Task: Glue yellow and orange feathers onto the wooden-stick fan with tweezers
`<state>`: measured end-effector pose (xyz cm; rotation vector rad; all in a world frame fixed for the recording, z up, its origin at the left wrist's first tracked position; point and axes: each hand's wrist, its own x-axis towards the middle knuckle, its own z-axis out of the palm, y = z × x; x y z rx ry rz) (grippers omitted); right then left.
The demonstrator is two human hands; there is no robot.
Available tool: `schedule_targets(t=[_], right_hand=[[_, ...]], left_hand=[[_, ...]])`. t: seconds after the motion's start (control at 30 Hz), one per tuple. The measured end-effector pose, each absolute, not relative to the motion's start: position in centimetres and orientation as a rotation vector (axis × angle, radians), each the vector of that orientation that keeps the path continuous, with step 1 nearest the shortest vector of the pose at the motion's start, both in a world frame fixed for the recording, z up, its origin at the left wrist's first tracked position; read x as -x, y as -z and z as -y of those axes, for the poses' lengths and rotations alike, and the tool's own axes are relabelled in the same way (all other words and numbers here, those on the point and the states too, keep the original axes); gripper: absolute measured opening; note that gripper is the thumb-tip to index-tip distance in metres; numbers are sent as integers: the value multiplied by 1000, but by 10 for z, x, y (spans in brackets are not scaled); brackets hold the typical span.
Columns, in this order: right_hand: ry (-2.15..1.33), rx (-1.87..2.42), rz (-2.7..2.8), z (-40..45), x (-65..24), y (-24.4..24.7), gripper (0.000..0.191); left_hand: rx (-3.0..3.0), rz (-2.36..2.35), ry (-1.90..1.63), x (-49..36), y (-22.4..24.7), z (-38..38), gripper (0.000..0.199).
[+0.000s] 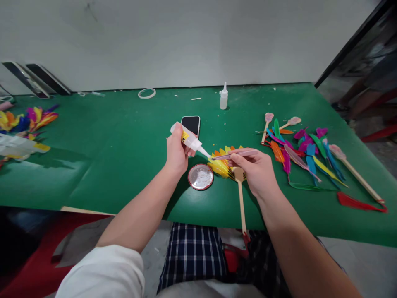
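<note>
My left hand (177,151) is wrapped round a white glue bottle (192,142) with a yellow label, its nozzle pointing down to the right. Between the fingers of my right hand (256,167) is a pair of tweezers (245,153), whose tips meet the nozzle's end above some feathers. Yellow and orange feathers (219,164) fan out round the head of a wooden-handled stick (242,203), partly hidden by my right hand. Just left of the feathers lies a round red-rimmed dish (200,177) with whitish residue.
Behind my left hand lies a phone (191,123). A small dropper bottle (223,99) stands farther back, and a tape ring (147,93) lies near the wall. Loose coloured feathers (305,151) and wooden sticks (356,174) spread at right; more feathers (40,118) lie far left.
</note>
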<state>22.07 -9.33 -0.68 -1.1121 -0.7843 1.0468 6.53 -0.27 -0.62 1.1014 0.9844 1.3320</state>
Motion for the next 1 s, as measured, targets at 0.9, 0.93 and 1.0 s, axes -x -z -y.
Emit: schedule_targets(t=[0.9,0.93,1.0], right_hand=[[-1048,1132,778,94,-220,6,15],[-1049,1135,777,93,-220,6,16],[-1050,1135,779,93,-220,6,17]], left_hand=[[-1085,-969,-1326,-66,4,4,63],[-1085,-974,-1322,-66,4,4,63],[-1085,-978,-1318,-66,4,4,62]])
